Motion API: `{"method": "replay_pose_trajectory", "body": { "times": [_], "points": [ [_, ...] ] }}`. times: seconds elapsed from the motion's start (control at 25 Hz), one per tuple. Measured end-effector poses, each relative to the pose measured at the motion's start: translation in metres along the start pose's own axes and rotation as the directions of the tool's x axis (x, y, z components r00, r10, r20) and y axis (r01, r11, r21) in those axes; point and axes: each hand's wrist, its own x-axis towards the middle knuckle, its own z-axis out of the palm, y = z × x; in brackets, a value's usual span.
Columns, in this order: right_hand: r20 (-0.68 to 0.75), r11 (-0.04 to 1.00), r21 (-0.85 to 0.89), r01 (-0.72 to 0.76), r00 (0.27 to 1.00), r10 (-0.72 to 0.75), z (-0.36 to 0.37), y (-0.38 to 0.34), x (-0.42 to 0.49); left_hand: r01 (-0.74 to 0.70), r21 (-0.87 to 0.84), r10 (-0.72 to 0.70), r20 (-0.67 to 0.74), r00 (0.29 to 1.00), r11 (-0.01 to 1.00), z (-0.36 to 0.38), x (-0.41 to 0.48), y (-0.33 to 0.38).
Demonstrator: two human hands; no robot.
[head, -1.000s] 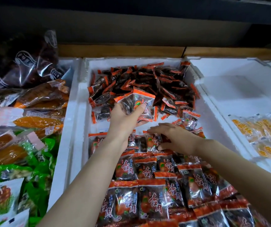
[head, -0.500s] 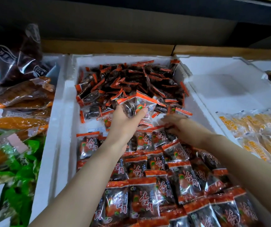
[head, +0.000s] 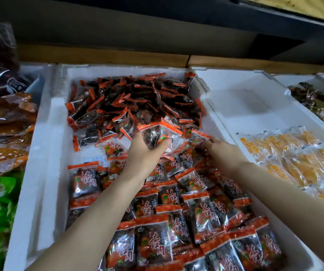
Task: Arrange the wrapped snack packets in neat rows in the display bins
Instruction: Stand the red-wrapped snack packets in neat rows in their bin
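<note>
White foam bin (head: 45, 153): loose packets (head: 137, 98) piled at 12 o'clock, neat rows (head: 176, 222) at 6. Left hand (head: 144, 155) has its fingers clamped on a packet bunch (head: 158, 133) mid-bin. Right hand (head: 224, 152) touches a single packet (head: 198, 136) at the bunch's 3 o'clock, grip unclear.

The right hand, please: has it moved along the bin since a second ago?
Yes. The right hand has moved off the neat rows toward the far end and right wall of the bin, reaching the loose pile.

In the white foam bin (head: 45, 153), dark packets (head: 176, 222) with orange-red ends lie flat in overlapping rows at the near side, a loose heap (head: 137, 102) fills the far end, and a small bunch (head: 157, 133) is raised between.
</note>
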Motion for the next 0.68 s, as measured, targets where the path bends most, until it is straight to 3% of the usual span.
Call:
{"method": "replay_pose_trajectory", "body": {
  "times": [0.08,0.2,0.4,0.56,0.68],
  "points": [
    [-0.035,0.997,-0.065,-0.03,0.999,0.028,-0.003,-0.002,0.007,-0.001,0.005,0.001,0.007,1.0,1.0,0.001,0.0,0.001],
    [-0.067,0.993,0.054,-0.102,0.992,0.106,-0.01,-0.004,0.026,-0.012,-0.002,0.012,0.0,1.0,1.0,0.001,0.003,-0.001],
    [0.035,0.982,0.07,-0.176,0.984,0.174,-0.016,-0.008,0.044,0.024,0.014,-0.025,0.009,1.0,1.0,0.002,0.005,-0.004],
    [-0.25,0.983,-0.032,-0.179,0.954,0.166,-0.035,-0.007,0.038,0.048,0.05,-0.048,0.0,0.999,0.998,0.004,0.005,-0.004],
    [-0.477,0.987,0.11,-0.115,0.865,0.154,-0.059,-0.009,0.017,0.061,-0.026,-0.061,-0.026,0.998,0.998,0.004,0.0,0.001]
  ]
}}
